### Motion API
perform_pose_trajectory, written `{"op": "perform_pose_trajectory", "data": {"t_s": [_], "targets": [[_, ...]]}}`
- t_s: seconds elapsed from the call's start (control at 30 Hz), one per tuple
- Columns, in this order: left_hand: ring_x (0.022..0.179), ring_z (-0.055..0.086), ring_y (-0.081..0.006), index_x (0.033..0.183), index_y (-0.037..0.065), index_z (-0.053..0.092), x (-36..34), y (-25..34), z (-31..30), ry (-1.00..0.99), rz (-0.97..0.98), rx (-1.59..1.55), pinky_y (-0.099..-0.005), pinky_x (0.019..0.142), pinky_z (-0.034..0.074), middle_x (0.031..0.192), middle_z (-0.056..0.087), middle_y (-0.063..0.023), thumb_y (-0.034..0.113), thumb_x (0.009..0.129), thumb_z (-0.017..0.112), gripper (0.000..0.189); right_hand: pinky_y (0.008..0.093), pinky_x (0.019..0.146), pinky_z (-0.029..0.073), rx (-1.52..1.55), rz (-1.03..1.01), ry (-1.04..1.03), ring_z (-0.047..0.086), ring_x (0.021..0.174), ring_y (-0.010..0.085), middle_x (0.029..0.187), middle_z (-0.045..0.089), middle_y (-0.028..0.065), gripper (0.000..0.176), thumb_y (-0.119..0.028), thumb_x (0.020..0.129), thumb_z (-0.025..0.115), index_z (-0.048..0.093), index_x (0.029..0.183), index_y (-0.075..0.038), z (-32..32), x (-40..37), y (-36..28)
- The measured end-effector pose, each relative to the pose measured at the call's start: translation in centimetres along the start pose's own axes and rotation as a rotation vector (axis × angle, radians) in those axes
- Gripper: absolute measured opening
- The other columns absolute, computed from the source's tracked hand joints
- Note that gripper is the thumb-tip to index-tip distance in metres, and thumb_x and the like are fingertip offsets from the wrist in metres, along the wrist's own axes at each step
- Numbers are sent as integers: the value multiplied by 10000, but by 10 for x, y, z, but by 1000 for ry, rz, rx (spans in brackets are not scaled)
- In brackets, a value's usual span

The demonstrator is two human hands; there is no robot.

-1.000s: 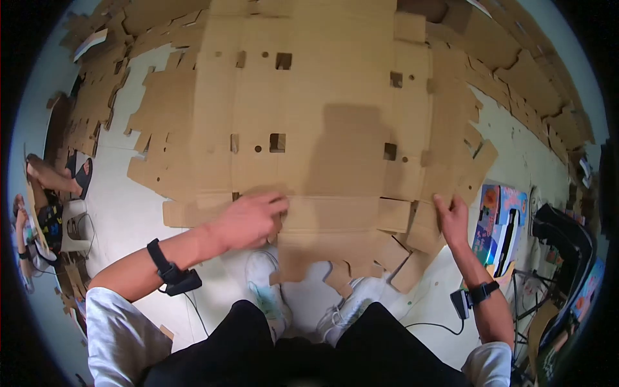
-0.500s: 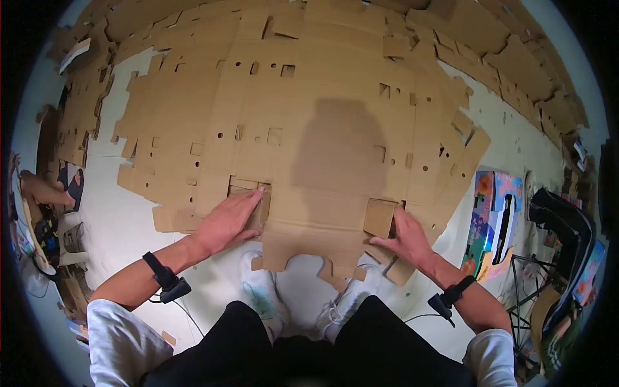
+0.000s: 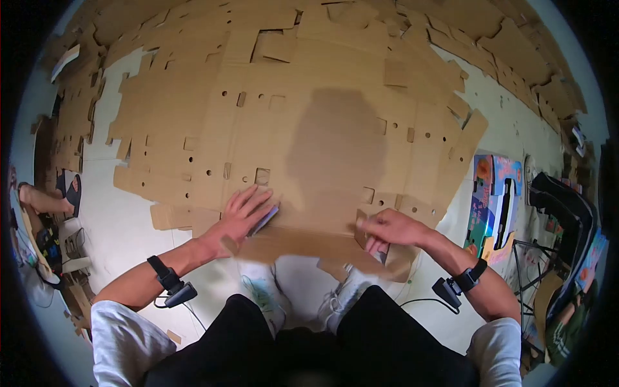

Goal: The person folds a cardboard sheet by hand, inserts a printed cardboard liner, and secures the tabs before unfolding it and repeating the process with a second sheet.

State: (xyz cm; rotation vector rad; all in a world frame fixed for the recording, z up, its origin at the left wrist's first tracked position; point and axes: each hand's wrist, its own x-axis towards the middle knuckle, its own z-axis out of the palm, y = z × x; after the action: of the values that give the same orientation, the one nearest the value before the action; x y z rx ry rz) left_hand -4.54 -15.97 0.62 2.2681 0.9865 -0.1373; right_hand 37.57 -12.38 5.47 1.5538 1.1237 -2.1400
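A large brown cardboard sheet (image 3: pixel 258 135) with cut slots and round holes lies before me, on top of other sheets. Its near-edge panel (image 3: pixel 303 244) stands raised and is slightly blurred. My left hand (image 3: pixel 245 216) rests at the panel's left end, fingers spread, beside a small upright flap (image 3: pixel 265 219) with a bluish-purple face. At the right end, my right hand (image 3: pixel 391 229) has its fingers bent around a small side flap (image 3: pixel 362 233). Part of that flap is hidden by the fingers.
A colourful printed box (image 3: pixel 493 206) stands on the pale floor at right, near a black folding frame (image 3: pixel 567 219). More cardboard (image 3: pixel 522 58) lies at the far right. Another person's sandalled foot (image 3: pixel 72 197) shows at left. My shoes (image 3: pixel 348 293) are just below the panel.
The top sheet has shifted towards me. Its near panel, flat before, is now folded up. My left hand has spread its fingers, and my right hand has turned inward over the right-hand flap.
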Motion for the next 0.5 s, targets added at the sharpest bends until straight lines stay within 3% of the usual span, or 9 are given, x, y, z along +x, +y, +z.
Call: {"op": "perform_pose_trajectory", "data": {"t_s": [0.03,0.1,0.2,0.3,0.4,0.5], "targets": [[1636,157,-431,1680,171,348,1,8,-6,-1,-45,-101,-667,1301,145,1749,258,-158,155,844,716,914,351,796,633,81,-88,107,795,837,257,989,793,201,426,-337,1088,599,704,1147,72,-4,7,16],[1640,145,-432,1682,161,341,2,5,-8,-78,-46,7,-666,1302,145,1752,260,-147,126,867,678,882,382,830,631,232,-260,318,783,868,284,980,775,192,382,-295,1087,595,685,1266,29,-21,11,61],[1646,133,-425,1685,150,331,2,4,-4,-80,-49,52,-670,1300,146,1756,261,-129,80,882,641,864,436,910,614,-982,-379,703,737,998,331,1070,695,195,503,-248,1041,633,547,1517,-110,-38,-24,103],[1650,133,-414,1684,137,330,0,10,-10,-68,-61,0,-674,1298,147,1760,262,-116,51,884,624,856,469,951,590,-1335,-330,496,679,1094,380,1154,601,221,742,-193,958,688,392,1638,-226,-37,-37,167],[1652,141,-403,1679,124,333,1,10,-15,-78,-59,-18,-678,1298,145,1762,269,-104,40,884,626,852,467,948,583,-1184,-292,514,660,1131,386,1227,556,234,852,-135,914,715,333,1669,-235,-15,-50,171],[1652,146,-398,1675,116,340,-2,7,-14,-70,-63,-39,-681,1299,139,1759,282,-98,45,878,652,858,476,924,583,-1143,-246,543,665,1091,396,1264,543,235,828,-185,909,757,366,1639,-153,-12,-35,173]]}}
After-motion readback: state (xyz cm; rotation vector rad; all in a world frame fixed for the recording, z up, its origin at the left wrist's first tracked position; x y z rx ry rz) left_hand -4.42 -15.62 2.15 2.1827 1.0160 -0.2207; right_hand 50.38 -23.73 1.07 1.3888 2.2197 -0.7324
